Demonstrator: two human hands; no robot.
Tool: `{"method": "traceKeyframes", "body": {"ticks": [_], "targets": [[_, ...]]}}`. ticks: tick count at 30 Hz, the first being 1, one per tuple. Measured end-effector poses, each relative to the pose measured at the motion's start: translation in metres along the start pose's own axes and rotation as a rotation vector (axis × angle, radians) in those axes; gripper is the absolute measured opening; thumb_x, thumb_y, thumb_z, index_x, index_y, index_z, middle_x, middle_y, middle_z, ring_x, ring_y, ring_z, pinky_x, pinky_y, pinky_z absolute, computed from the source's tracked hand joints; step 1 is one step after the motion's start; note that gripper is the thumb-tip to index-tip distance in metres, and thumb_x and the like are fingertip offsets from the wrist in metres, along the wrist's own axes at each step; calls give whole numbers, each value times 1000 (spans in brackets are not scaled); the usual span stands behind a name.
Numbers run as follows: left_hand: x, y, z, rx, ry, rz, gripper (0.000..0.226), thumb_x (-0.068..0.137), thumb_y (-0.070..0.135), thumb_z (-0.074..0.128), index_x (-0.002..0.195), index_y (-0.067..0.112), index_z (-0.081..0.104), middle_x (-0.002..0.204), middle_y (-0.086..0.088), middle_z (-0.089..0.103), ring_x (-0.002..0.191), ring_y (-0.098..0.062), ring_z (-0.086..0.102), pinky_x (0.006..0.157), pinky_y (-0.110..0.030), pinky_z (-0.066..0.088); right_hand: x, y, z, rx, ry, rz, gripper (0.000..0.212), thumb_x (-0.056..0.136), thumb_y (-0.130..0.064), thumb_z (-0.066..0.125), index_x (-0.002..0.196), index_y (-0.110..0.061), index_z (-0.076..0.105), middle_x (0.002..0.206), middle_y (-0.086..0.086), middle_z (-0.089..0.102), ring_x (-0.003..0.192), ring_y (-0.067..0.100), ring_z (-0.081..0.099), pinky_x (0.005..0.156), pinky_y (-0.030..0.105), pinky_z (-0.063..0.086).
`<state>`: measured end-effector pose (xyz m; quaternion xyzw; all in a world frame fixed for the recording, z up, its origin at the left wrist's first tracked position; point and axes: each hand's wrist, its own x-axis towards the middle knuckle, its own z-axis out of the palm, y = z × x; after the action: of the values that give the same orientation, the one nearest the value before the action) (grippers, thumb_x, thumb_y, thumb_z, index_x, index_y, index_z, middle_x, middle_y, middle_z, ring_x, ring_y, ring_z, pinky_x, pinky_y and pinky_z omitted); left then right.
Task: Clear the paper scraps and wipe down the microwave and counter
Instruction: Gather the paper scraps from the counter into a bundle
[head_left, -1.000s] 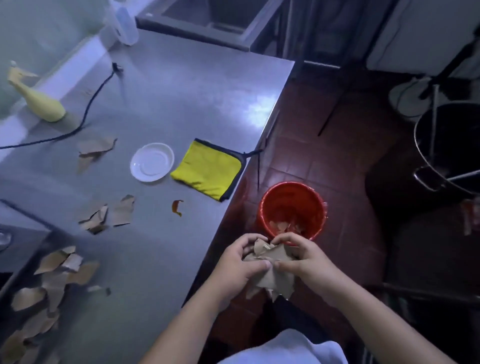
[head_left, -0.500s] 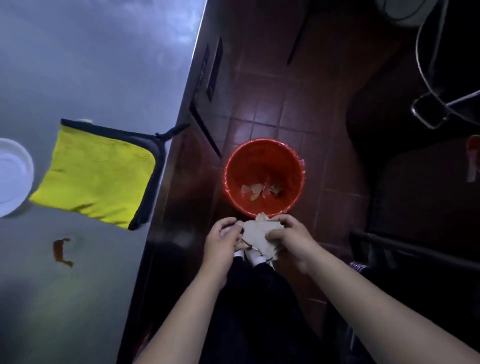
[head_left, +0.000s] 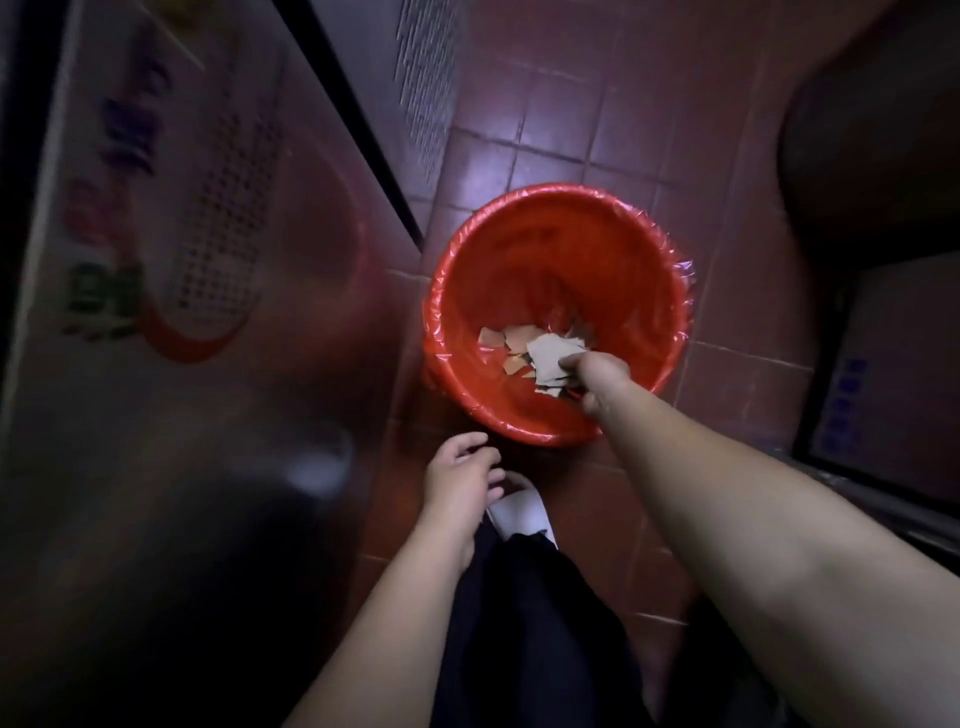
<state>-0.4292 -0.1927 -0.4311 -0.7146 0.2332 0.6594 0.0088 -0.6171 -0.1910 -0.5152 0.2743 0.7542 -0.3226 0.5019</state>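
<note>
There is one view only, from the camera on my head; it faces steeply down, almost straight at the tiled floor (head_left: 571, 119); the red bin (head_left: 545, 244) sits close below, mid-frame; the wide lens bends the edges.

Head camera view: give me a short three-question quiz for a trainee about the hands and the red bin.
1. Multiple choice: which hand grips the bunch of paper scraps over the red bin? A. left hand B. right hand C. both
2. True or false: the red bin is empty.
3. Fill in: the left hand hangs relaxed and holds ____.
Key: 1 B. 2 false, loose scraps lie at its bottom. 3 nothing.
</note>
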Motion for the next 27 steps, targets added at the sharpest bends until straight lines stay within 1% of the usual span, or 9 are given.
{"method": "traceKeyframes", "body": {"ticks": [3,5,7,9,15,17,19,22,27], "targets": [[13,-7,6,-8,-7,-2,19,94,9,59,108,20,65,104,-10,71,89,-19,70,80,-31,59,14,1,5,9,-4,-20,43,89,-3,69,129,4,55,95,17,67,68,26,65,46,32,55],[14,-8,8,-19,-14,6,18,95,9,59,108,21,65,104,-9,71,89,-18,70,76,-28,59,13,0,4,-5,-55,-22,68,89,-21,74,144,-6,37,108,14,61,78,27,64,57,36,58],[3,-6,6,-16,-20,-4,21,95,9,58,113,18,64,105,-10,70,84,-16,69,74,-26,58,0,1,-1,-44,-90,-19,73,90,-30,72,148,-12,32,117,10,58,93,27,61,74,38,57],[-19,-2,1,-9,-29,-8,23,96,8,57,117,15,62,105,-10,68,79,-13,66,71,-24,57,-27,0,-8,-73,-119,-26,61,93,-31,68,144,-16,39,123,6,57,104,28,56,82,42,51],[-125,30,-18,5,-28,35,25,93,3,57,117,10,63,100,-13,64,72,-13,61,72,-28,53,-157,-8,-55,-199,-175,-104,21,97,-20,59,112,-27,48,106,-1,59,95,23,61,65,34,50],[-170,45,-26,3,-46,63,26,94,4,57,118,11,63,100,-12,65,77,-15,61,75,-29,53,-210,-14,-72,-247,-201,-143,10,97,-20,58,100,-29,54,105,-1,61,99,23,65,74,38,52],[-217,59,-36,-3,-66,107,25,94,5,57,116,12,64,100,-10,65,81,-15,61,73,-26,54,-267,-22,-85,-274,-245,-215,8,96,-20,59,96,-28,58,108,2,66,99,24,67,78,38,53],[-282,69,-58,-3,-103,180,22,93,6,60,112,15,67,97,-7,68,82,-14,63,62,-18,53,-350,-30,-102,-291,-331,-359,6,98,-20,59,98,-23,64,104,5,72,92,21,70,68,31,53],[-355,57,-112,-82,-83,329,18,90,12,66,103,24,70,91,0,73,83,-10,68,68,-21,52,-450,-20,-111,-300,-527,-524,12,97,-11,58,98,-15,69,89,7,72,76,16,68,70,29,52]]}}
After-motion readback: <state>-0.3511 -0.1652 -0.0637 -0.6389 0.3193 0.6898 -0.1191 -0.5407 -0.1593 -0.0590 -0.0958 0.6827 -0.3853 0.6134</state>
